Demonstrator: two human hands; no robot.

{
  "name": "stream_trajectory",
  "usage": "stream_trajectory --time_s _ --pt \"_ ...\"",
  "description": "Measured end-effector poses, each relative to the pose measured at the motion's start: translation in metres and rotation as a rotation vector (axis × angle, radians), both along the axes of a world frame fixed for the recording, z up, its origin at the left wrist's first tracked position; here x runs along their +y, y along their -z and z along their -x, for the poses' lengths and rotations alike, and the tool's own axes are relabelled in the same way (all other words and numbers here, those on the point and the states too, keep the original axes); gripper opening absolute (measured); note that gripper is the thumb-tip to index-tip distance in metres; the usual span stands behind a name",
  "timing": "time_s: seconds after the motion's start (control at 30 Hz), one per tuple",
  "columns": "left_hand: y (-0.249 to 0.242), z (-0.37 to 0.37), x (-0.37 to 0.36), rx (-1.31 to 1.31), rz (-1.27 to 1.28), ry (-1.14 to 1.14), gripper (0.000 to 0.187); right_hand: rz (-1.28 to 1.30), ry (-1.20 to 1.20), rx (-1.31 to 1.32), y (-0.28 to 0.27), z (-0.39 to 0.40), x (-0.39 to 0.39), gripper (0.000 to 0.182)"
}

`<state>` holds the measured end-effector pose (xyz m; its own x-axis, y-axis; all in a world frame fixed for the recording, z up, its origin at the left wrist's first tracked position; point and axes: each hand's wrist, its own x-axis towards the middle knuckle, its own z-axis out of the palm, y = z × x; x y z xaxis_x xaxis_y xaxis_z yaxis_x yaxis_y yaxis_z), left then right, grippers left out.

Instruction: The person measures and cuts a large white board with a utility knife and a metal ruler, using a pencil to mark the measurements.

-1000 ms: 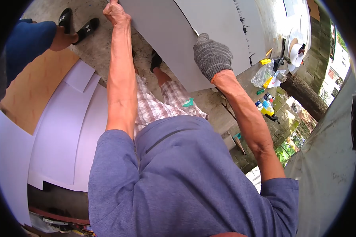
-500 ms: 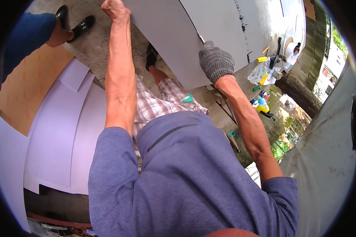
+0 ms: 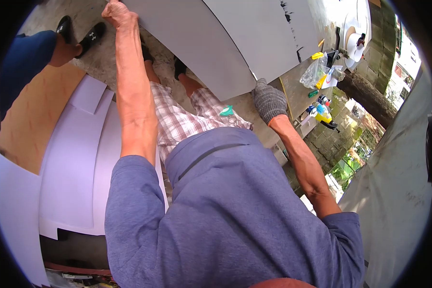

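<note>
My left hand [image 3: 121, 14] is closed on the left edge of a large grey sheet [image 3: 192, 43], near the top of the view. My right hand [image 3: 270, 101] wears a dark grey knit glove and is wrapped round a cutter knife, whose handle is hidden in the fist. Its thin, pale blade [image 3: 254, 75] shows just beyond the glove, at the sheet's near edge. From the blade, a dark cut line runs up through the sheet, with a narrower strip on the left and a wider part on the right.
Clear plastic bag [image 3: 313, 77], bottles [image 3: 323, 114] and a roll of white material [image 3: 354, 45] lie to the right. White panels [image 3: 72, 163] and a brown board [image 3: 38, 110] lean at left. Another person's shoe [image 3: 92, 39] is on the floor at upper left.
My right hand has drawn the knife toward me and to the right, down to the sheet's near edge, and the cut line is longer. My left hand has shifted left with the strip.
</note>
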<state>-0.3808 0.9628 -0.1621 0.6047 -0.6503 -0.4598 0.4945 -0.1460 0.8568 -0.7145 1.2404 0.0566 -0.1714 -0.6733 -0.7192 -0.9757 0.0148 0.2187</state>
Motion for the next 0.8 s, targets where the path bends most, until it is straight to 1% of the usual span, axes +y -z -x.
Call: stream_trajectory --time_s 0.03,0.13,0.2,0.23,0.27,0.3,0.33,0.37,0.4,0.43,0.47,0.5,0.53,0.57,0.6,0.63,0.67,0.7,0.73,0.77,0.8 --pt "-0.002 0.000 0.000 -0.003 0.003 0.001 0.034 0.014 0.004 -0.019 0.003 0.006 0.009 0.019" --pt "-0.009 0.002 -0.002 -0.007 0.010 -0.005 0.033 0.088 -0.082 -0.019 0.012 0.021 0.030 0.017" --pt "-0.016 0.000 -0.004 -0.009 0.020 -0.018 0.033 -0.001 0.013 0.011 0.006 0.035 0.051 0.014" --pt "-0.021 0.001 -0.005 -0.009 0.023 -0.021 0.032 -0.173 0.086 0.055 -0.001 0.065 0.088 0.017" --pt "-0.024 -0.002 -0.007 -0.013 0.028 -0.044 0.032 -0.342 0.085 0.064 -0.010 0.113 0.152 0.025" --pt "-0.032 -0.009 -0.013 -0.022 0.035 -0.076 0.032 -0.407 0.091 0.095 -0.027 0.155 0.206 0.027" --pt "-0.040 -0.012 -0.017 -0.027 0.042 -0.099 0.032 -0.506 0.238 0.223 -0.047 0.177 0.244 0.030" --pt "-0.042 -0.010 -0.019 -0.019 0.045 -0.088 0.031 -0.606 0.361 0.223 -0.075 0.189 0.269 0.031" --pt "-0.043 -0.011 -0.019 -0.010 0.045 -0.063 0.031 -0.717 0.314 0.272 -0.093 0.191 0.289 0.032" --pt "-0.025 -0.019 -0.022 0.046 0.124 -0.017 0.037 -0.688 0.320 0.267 -0.104 0.192 0.308 0.032" --pt "-0.026 -0.020 -0.022 0.022 0.121 0.011 0.033 -0.640 0.316 0.247 -0.102 0.190 0.321 0.033" --pt "-0.044 -0.012 -0.016 -0.004 0.064 -0.012 0.031 -0.572 0.717 0.153 -0.096 0.185 0.319 0.033" --pt "-0.017 -0.029 -0.015 -0.019 0.076 0.007 0.031 -0.501 1.109 0.026 -0.085 0.178 0.318 0.035" --pt "-0.033 -0.025 -0.007 -0.102 0.001 -0.021 0.032 -0.339 1.374 -0.119 -0.067 0.178 0.329 0.034" --pt "-0.033 -0.032 -0.001 -0.143 0.001 0.008 0.034 -0.208 1.556 -0.347 -0.046 0.179 0.340 0.036" --pt "-0.038 -0.039 0.004 -0.152 -0.052 0.033 0.035 -0.054 1.423 -0.485 -0.031 0.171 0.330 0.035" --pt "-0.045 -0.043 0.009 -0.140 -0.015 0.037 0.036 0.060 1.368 -0.526 -0.020 0.163 0.314 0.034" --pt "-0.053 -0.048 0.015 -0.107 0.054 0.076 0.037 0.120 1.227 -0.457 -0.002 0.164 0.308 0.031" --pt "-0.057 -0.054 0.018 -0.099 0.055 0.061 0.036 0.227 1.242 -0.445 -0.005 0.144 0.269 0.028" --pt "-0.058 -0.059 0.021 -0.086 0.025 0.052 0.036 0.334 1.247 -0.521 -0.005 0.133 0.232 0.027" --pt "-0.072 -0.059 0.024 -0.070 0.007 0.028 0.036 0.437 1.259 -0.581 -0.006 0.127 0.205 0.027"
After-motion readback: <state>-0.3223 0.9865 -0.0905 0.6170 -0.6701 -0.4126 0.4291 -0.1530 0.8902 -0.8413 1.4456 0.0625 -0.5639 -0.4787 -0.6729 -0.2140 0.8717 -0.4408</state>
